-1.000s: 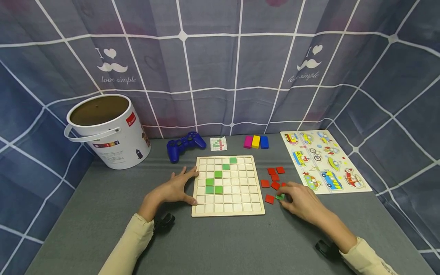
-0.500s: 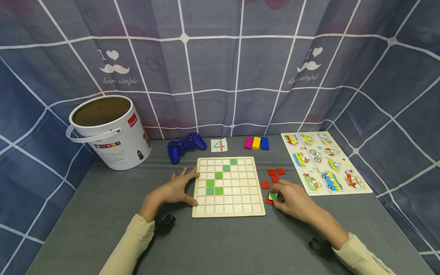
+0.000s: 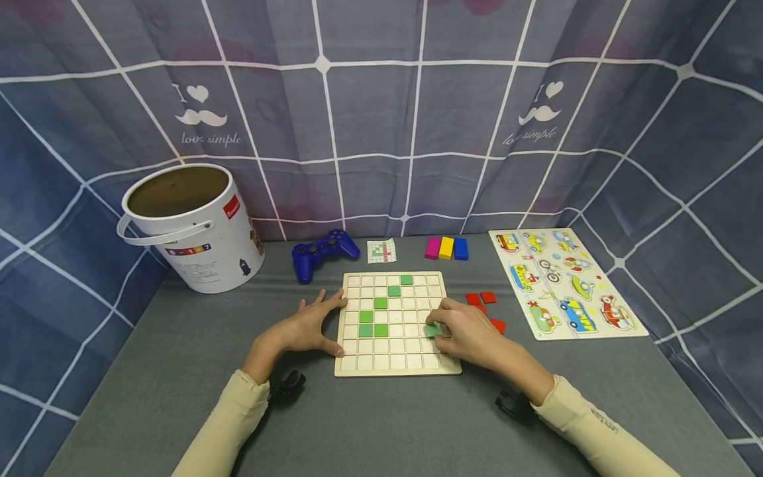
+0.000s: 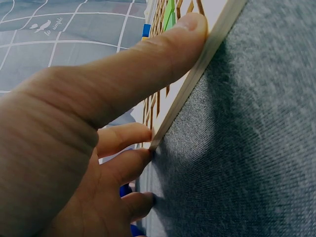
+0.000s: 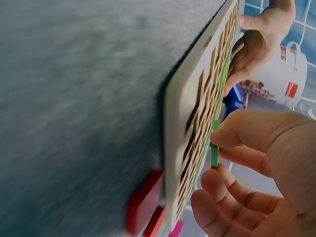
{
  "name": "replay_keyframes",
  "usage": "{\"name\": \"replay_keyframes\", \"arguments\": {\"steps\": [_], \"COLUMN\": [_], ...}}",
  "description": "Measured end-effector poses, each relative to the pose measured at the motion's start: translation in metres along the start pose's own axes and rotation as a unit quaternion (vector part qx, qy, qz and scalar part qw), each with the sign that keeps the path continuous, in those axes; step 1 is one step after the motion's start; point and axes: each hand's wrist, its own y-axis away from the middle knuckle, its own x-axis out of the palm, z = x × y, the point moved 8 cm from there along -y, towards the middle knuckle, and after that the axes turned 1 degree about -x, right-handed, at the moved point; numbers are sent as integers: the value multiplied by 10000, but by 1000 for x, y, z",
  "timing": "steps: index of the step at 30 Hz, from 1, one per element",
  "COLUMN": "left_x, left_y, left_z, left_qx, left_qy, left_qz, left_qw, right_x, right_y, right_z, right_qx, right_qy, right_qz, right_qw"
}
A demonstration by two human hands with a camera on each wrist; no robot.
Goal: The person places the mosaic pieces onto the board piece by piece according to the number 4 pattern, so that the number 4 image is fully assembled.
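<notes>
A square wooden grid board [image 3: 397, 366] lies on the grey table, with several green tiles [image 3: 381, 303] set in its cells. My left hand [image 3: 304, 329] rests at the board's left edge, thumb and fingers spread; in the left wrist view the thumb [image 4: 163, 54] lies along the rim. Over the right side of the board, my right hand [image 3: 471, 332] pinches a green square tile [image 5: 215, 150] between thumb and fingers. Right of the board lie several red tiles [image 3: 489, 297], some hidden behind the right hand.
Behind the board are a blue game controller [image 3: 324, 254], a small pattern card [image 3: 381, 251] and magenta, yellow and blue blocks [image 3: 446, 248]. A white bucket [image 3: 223, 265] stands at the back left. A vehicle picture board [image 3: 590, 278] lies at the right.
My right hand has picked up the green tile from among the red tiles and carried it left over the board. My left hand has stayed at the board's edge.
</notes>
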Motion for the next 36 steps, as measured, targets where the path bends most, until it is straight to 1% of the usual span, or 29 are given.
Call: {"name": "replay_keyframes", "arguments": {"steps": [9,16,21,26,32,36], "left_x": [-1,0,0,0,-1,0], "left_y": [1,1,0,0,0,0], "left_z": [0,1,-1,-1,-1,-1], "left_qx": [-3,9,53,112,141,93], "left_qy": [12,2,-55,-106,-104,-86], "left_qz": [-20,2,29,26,-14,0], "left_qw": [10000,10000,10000,9999,9998,9999], "right_x": [16,32,39,40,36,27], "right_y": [-33,-48,-51,-53,-52,-48], "right_z": [21,31,33,35,33,28], "right_qx": [-259,-381,-249,-211,-207,-168], "right_qy": [-13,42,62,115,146,56], "right_qz": [193,392,522,575,492,365], "right_qw": [9995,9985,9983,9981,9985,9992]}}
